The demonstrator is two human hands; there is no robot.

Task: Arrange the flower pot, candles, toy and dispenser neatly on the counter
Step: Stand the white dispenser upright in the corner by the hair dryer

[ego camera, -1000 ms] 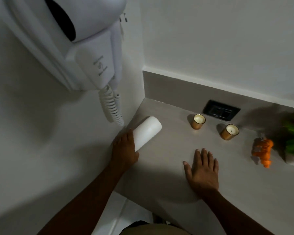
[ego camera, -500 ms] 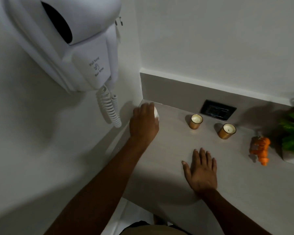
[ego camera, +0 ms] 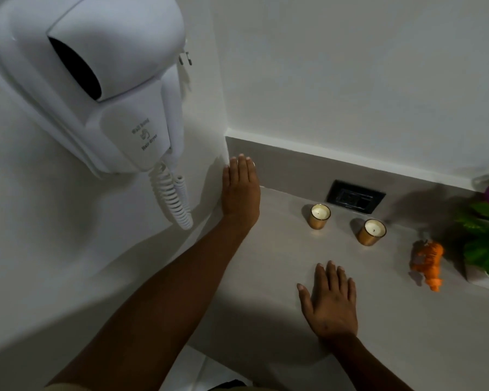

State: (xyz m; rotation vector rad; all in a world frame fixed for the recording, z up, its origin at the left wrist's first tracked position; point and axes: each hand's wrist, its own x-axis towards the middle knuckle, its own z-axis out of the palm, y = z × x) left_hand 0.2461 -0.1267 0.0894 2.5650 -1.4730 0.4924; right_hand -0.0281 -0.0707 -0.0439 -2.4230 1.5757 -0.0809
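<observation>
My left hand (ego camera: 240, 190) reaches into the far left corner of the grey counter (ego camera: 266, 263) and wraps over the white dispenser (ego camera: 253, 164), which is almost fully hidden behind my fingers. My right hand (ego camera: 329, 303) lies flat on the counter with fingers spread, holding nothing. Two gold-cupped candles (ego camera: 319, 216) (ego camera: 371, 232) stand side by side near the back wall. Right of them lies an orange toy (ego camera: 429, 261). At the right edge of the view sits the white flower pot (ego camera: 483, 277) with green leaves and a purple bloom.
A white wall-mounted hair dryer (ego camera: 96, 80) with a coiled cord (ego camera: 172, 196) hangs on the left wall, just beside my left arm. A black socket (ego camera: 355, 196) sits in the backsplash behind the candles. The counter's front edge runs below my right wrist.
My left hand has carried the dispenser from the counter's left edge back into the corner, where the hand now covers it. My right hand, candles, toy and pot stayed put.
</observation>
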